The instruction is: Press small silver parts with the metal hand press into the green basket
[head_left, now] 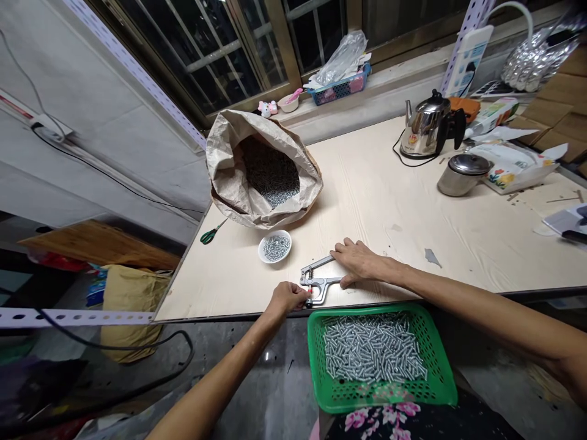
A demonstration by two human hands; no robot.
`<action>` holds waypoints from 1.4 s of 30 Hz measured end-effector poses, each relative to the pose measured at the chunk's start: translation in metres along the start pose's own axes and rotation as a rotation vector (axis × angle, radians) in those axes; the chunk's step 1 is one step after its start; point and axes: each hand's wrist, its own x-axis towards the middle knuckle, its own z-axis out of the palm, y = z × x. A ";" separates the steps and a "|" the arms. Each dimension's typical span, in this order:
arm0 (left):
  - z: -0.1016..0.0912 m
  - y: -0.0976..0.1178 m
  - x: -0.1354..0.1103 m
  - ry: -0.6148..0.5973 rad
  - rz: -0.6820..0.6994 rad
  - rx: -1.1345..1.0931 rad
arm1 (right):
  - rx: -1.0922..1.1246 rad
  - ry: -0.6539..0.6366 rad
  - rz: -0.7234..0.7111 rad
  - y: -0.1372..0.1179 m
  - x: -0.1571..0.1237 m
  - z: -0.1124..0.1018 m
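Observation:
A metal hand press tool [316, 282] lies near the front edge of the pale wooden table [394, 208]. My right hand [360, 261] is wrapped round its two handles. My left hand [288, 297] pinches something small at the tool's jaw, beside a red part; I cannot make out what it holds. A small white bowl of metal pieces [274, 247] stands just behind the tool. Below the table edge, on my lap, a green plastic basket [321, 366] holds several silvery metal pieces.
An open paper sack of dark metal pieces [263, 171] stands at the back left, green-handled scissors [210, 234] beside it. At the right are a kettle [426, 125], a lidded steel pot [462, 174] and packets. A blue basket [342, 88] rests on the window sill.

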 end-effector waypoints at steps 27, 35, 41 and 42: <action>0.008 0.046 0.012 0.339 0.596 0.381 | 0.073 0.245 0.006 -0.003 -0.027 0.008; -0.011 0.022 -0.012 0.228 0.056 0.342 | 0.156 0.264 0.041 -0.021 -0.043 0.026; -0.007 0.030 -0.003 0.113 -0.019 0.376 | 0.060 0.258 0.072 -0.026 -0.023 0.039; -0.010 0.031 -0.001 0.101 -0.012 0.399 | 0.053 0.272 0.060 -0.025 -0.020 0.039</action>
